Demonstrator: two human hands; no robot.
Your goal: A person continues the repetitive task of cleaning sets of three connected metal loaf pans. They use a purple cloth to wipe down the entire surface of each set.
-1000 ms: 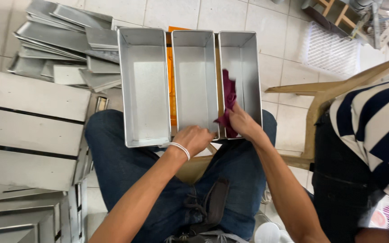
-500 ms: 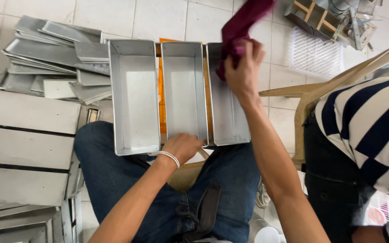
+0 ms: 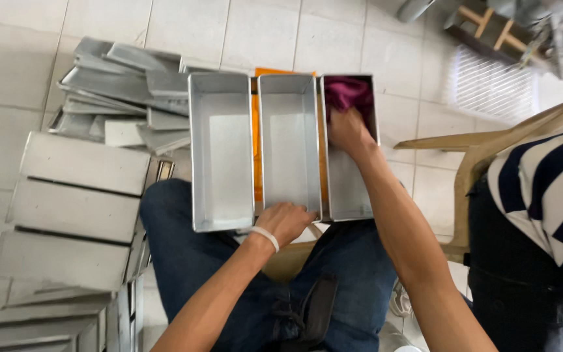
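Maroon cloth (image 3: pixel 348 93) is gripped in the right hand (image 3: pixel 348 131), pressed into the far end of the rightmost silver rectangular metal loaf pan (image 3: pixel 353 192): wiping appears underway. The left hand (image 3: pixel 286 221) closes on the near edge of the joined pans, steadying them.

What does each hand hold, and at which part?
Right hand presses a magenta cloth inside the right pan. Left hand holds the middle pan by its near rim.

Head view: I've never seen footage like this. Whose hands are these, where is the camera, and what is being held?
The camera sits on a seated person's head, looking down at their lap. A joined set of three metal loaf pans rests on their knees. The left hand grips the near edge of the pans. The right hand presses a dark red cloth inside the right-hand pan. More metal trays lie stacked on the tiled floor. Another person in a striped shirt sits alongside.
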